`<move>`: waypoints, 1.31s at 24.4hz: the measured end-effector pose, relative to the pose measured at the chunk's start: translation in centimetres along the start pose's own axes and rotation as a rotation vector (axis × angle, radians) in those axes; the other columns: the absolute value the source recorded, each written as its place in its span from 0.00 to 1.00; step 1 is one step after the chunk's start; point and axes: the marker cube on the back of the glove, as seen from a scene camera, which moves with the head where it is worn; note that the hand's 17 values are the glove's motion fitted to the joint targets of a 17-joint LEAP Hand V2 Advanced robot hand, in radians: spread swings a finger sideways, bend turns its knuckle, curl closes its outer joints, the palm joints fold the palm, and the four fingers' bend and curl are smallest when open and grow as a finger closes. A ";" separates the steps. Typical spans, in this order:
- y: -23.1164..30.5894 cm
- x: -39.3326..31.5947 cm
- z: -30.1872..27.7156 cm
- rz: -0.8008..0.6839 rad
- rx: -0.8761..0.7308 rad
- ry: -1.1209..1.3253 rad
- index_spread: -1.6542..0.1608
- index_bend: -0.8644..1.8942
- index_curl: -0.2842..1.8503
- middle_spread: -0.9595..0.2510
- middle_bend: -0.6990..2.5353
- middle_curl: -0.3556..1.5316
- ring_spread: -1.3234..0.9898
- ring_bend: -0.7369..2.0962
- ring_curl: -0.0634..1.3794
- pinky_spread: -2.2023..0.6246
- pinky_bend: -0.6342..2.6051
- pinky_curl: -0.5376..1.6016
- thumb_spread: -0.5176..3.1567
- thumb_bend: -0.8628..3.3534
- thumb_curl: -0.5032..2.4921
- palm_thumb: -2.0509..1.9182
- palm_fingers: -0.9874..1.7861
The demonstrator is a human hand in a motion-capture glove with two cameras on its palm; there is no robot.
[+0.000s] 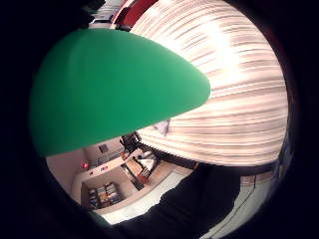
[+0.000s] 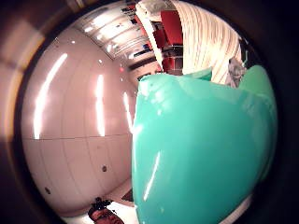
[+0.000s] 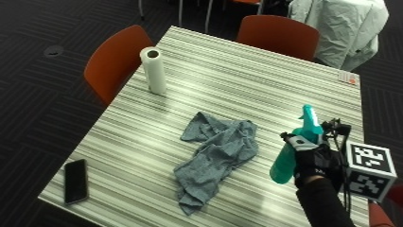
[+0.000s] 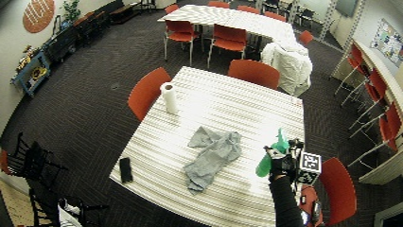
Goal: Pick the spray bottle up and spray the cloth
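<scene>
The green spray bottle (image 3: pixel 291 150) is held clear of the table (image 3: pixel 252 80) in the gloved right hand (image 3: pixel 315 161) — the grip clamped round its body. The nozzle should be turned toward the grey cloth (image 3: pixel 217 153) nearby — then the trigger squeezed.

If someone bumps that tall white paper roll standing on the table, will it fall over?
Probably yes. The tall white paper towel roll stands upright on one narrow end on the striped table, so a sideways bump would likely tip it. Being round, it might then roll. It looks light and soft, so unlikely to break.
</scene>
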 end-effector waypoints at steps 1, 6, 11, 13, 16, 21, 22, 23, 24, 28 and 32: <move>0.2 -0.3 0.5 0.000 -0.015 0.006 0.82 0.41 0.36 0.79 0.35 0.44 0.56 0.42 0.32 0.83 0.24 0.34 0.32 0.20 0.41 0.83 0.56; -0.1 -0.4 4.3 -0.006 -0.095 0.052 0.82 0.41 0.37 0.78 0.35 0.44 0.56 0.42 0.32 0.83 0.24 0.34 0.32 0.20 0.42 0.83 0.56; -2.1 1.1 5.6 0.026 -0.122 0.139 0.82 0.40 0.37 0.78 0.34 0.44 0.56 0.43 0.32 0.83 0.24 0.34 0.31 0.20 0.42 0.83 0.57; -2.8 1.7 5.8 0.071 -0.125 0.204 0.82 0.40 0.37 0.78 0.34 0.44 0.55 0.43 0.33 0.83 0.24 0.34 0.31 0.20 0.42 0.83 0.58; -3.7 2.4 6.3 0.184 -0.134 0.336 0.82 0.39 0.37 0.78 0.34 0.44 0.55 0.43 0.33 0.83 0.24 0.34 0.31 0.20 0.42 0.83 0.58; -5.1 4.3 6.9 0.408 -0.177 0.622 0.82 0.39 0.38 0.78 0.34 0.45 0.55 0.43 0.33 0.83 0.24 0.35 0.30 0.20 0.42 0.82 0.59; -5.2 4.7 6.9 0.450 -0.185 0.673 0.82 0.39 0.38 0.79 0.34 0.45 0.55 0.43 0.33 0.83 0.24 0.35 0.30 0.20 0.42 0.82 0.59; -5.2 5.0 6.9 0.495 -0.198 0.717 0.82 0.39 0.38 0.79 0.34 0.45 0.55 0.43 0.34 0.83 0.24 0.35 0.30 0.20 0.42 0.82 0.59; -5.1 5.4 6.9 0.541 -0.216 0.752 0.82 0.38 0.38 0.79 0.34 0.45 0.55 0.43 0.34 0.83 0.24 0.35 0.30 0.20 0.42 0.82 0.59; -4.8 7.6 6.7 0.685 -0.270 0.825 0.83 0.38 0.38 0.79 0.33 0.45 0.55 0.43 0.34 0.82 0.24 0.35 0.29 0.20 0.42 0.82 0.60; -4.4 9.4 6.0 0.783 -0.277 0.871 0.83 0.38 0.38 0.80 0.33 0.46 0.55 0.43 0.34 0.82 0.24 0.36 0.28 0.20 0.42 0.82 0.61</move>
